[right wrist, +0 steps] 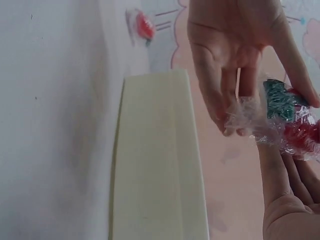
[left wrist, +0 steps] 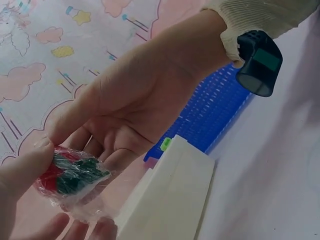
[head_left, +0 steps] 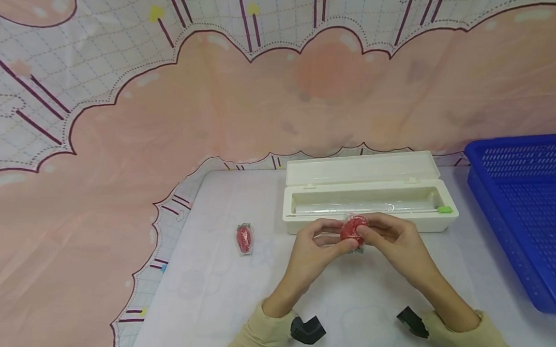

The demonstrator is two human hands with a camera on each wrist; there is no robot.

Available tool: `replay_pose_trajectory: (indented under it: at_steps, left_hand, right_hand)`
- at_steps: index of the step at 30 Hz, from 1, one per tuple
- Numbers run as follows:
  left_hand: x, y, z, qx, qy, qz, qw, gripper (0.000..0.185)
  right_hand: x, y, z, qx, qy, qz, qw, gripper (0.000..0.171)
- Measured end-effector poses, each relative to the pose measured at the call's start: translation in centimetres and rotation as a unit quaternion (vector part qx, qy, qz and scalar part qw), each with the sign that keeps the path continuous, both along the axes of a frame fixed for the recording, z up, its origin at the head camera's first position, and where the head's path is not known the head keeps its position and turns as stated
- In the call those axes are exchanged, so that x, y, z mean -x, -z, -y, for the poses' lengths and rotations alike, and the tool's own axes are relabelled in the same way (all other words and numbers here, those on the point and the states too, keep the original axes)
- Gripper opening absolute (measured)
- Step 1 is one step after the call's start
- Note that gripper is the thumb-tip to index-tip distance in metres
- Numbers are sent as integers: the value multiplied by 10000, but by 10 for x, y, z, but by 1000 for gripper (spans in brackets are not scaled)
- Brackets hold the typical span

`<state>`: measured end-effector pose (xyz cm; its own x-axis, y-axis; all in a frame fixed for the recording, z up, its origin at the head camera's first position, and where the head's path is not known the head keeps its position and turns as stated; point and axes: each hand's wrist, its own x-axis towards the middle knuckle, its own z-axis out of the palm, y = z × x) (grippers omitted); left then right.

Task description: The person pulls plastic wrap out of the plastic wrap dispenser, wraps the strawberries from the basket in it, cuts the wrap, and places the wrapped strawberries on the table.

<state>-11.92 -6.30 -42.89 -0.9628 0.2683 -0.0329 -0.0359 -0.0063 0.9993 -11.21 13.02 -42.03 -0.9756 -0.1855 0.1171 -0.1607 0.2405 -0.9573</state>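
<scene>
A red, strawberry-like piece [head_left: 351,230] with a green top, wrapped in crinkled clear film, is held up between both hands in front of the white box. My left hand [head_left: 315,252] pinches it from the left, thumb on its lower side. From the other side my right hand [head_left: 401,246] grips it, with the thumb pressed on its red face. In the left wrist view the green top [left wrist: 75,175] shows through the film, and loose film hangs over the fingers. A second wrapped red piece [head_left: 244,239] lies on the table to the left.
Just behind the hands stands a long white box [head_left: 369,222], its lid [head_left: 362,168] raised and a bright green tab [head_left: 444,210] at its right end. A blue perforated basket [head_left: 504,230] is at the right. Patterned cloth [head_left: 271,106] covers the area behind the white table.
</scene>
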Motion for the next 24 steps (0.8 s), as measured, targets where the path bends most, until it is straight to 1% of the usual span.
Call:
replay_pose_trajectory:
  at_steps: [5,8,11,17,19,22,24]
  left_hand:
    - [1,-1,1,-292,173,186,9993,40]
    - [1,-1,1,-449,189,214,9986,40]
    - [2,-1,1,-510,159,191,9984,41]
    - [2,0,0,-543,144,113,9984,43]
    - [2,0,1,-520,167,56,9985,43]
    - [3,0,1,-421,176,-49,9989,42]
    - [3,0,2,-355,204,-143,9991,42]
  right_hand:
    - [1,1,3,330,-184,259,9989,37]
    - [1,1,3,443,-263,270,9983,35]
    - [1,2,3,458,-268,211,9984,34]
    - [2,4,2,-6,-64,-148,9999,28]
    - [3,5,1,-69,-34,-288,9996,28]
    - [3,4,0,-190,-108,-541,9983,35]
    - [2,2,-1,-229,-293,-696,9969,39]
